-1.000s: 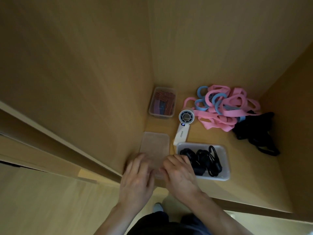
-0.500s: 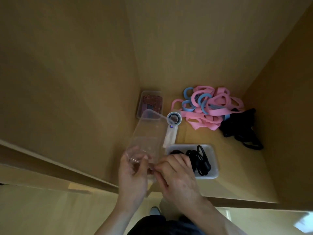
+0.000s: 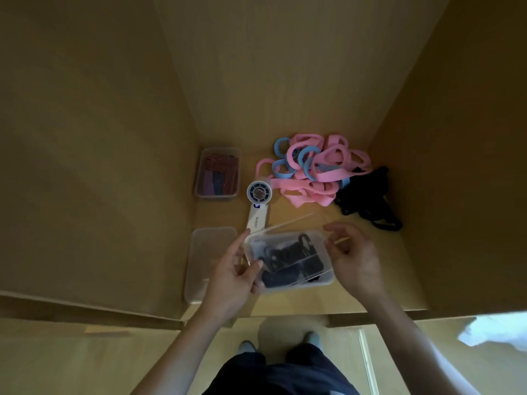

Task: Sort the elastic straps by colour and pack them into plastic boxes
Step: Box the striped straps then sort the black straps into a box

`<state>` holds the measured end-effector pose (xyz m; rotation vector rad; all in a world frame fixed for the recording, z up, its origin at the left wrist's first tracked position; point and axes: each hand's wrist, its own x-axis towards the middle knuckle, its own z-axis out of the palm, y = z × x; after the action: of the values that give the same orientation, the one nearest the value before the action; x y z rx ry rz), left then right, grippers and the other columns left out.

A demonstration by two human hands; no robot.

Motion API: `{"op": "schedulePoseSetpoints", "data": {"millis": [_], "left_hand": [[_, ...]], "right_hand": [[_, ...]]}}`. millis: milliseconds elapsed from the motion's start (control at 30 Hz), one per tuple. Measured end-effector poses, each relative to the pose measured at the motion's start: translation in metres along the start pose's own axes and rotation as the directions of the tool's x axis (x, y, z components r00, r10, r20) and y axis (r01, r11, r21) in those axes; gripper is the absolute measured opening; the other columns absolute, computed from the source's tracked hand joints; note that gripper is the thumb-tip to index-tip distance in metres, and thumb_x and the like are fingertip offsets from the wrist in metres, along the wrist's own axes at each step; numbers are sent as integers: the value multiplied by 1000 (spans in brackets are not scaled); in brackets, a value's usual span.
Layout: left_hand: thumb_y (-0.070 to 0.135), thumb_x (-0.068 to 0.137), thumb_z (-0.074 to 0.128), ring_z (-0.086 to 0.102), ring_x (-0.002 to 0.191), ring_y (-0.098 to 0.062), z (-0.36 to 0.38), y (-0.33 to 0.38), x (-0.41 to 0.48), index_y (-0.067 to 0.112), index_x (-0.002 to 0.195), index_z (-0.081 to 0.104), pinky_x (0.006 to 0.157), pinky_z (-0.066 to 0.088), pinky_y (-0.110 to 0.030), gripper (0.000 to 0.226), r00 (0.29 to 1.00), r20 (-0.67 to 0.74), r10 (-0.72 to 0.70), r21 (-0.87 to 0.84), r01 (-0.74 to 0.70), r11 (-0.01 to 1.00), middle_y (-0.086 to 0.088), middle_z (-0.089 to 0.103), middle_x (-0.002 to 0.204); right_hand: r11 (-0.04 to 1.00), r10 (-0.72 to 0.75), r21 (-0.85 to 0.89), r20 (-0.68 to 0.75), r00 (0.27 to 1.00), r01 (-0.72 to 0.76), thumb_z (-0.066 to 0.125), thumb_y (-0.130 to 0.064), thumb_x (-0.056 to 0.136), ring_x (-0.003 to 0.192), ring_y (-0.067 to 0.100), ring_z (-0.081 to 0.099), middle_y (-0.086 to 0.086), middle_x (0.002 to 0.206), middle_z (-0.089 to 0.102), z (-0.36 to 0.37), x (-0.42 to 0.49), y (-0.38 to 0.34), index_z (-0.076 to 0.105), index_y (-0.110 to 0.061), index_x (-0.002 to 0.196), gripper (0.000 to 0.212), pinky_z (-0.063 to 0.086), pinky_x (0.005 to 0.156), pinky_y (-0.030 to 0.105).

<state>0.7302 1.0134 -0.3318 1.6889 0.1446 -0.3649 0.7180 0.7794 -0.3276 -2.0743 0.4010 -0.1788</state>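
Centre of the frame, the white handheld fan (image 3: pixel 258 212): its handle reads MINISO (letters running lengthwise). Its tiny lit display (image 3: pixel 256 206) shows digits, too blurred to read.

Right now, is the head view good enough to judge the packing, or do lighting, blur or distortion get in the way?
Head view: dim, warm light, so the black straps in the box read as one dark mass; the clear lid shows only as faint edge lines; the wide-angle lens slants the cabinet walls; a blown-out white patch sits lower right; no strong motion blur.
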Motion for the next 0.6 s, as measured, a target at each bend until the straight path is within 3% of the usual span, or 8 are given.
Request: {"op": "schedulePoseSetpoints", "data": {"millis": [133,300,367,500,600], "left_hand": [[17,91,73,66,73,-10,0,-10,2,31,140,48,67,59,-33,57,984,-127,126,296,-84,952,5,60,99],[26,93,71,58,78,-2,4,-12,4,32,147,44,70,54,-23,61,983,-100,154,416,-99,904,12,58,91],[26,94,69,56,84,-3,5,-12,6,29,148,44,77,54,-25,60,980,-87,178,430,-124,894,13,53,97],[24,96,66,54,89,-5,5,-16,11,27,151,43,88,53,-30,59,973,-71,218,466,-161,870,18,44,103],[24,98,63,55,97,-3,4,-21,14,29,149,44,96,52,-29,55,969,-65,237,472,-179,863,21,40,111]], "right_hand": [[1000,24,-14,2,1000,-24,65,-3,92,83,12,63,-3,91,63,7,-4,13,65,-28,111,31,48,61,12],[995,2,-104,-13,1000,-3,65,-8,92,78,13,61,-3,94,60,11,-7,24,58,-31,131,46,58,69,34],[987,-18,-162,-6,1000,17,65,-12,93,78,11,58,-4,96,57,11,-8,28,54,-29,138,50,56,67,30],[968,-36,-248,15,999,39,63,-17,95,75,6,54,-5,100,53,14,-12,36,54,-24,142,48,40,61,8],[966,-41,-254,8,999,42,61,-20,96,76,1,53,-6,101,51,16,-17,40,51,-24,144,49,38,60,7]]}}
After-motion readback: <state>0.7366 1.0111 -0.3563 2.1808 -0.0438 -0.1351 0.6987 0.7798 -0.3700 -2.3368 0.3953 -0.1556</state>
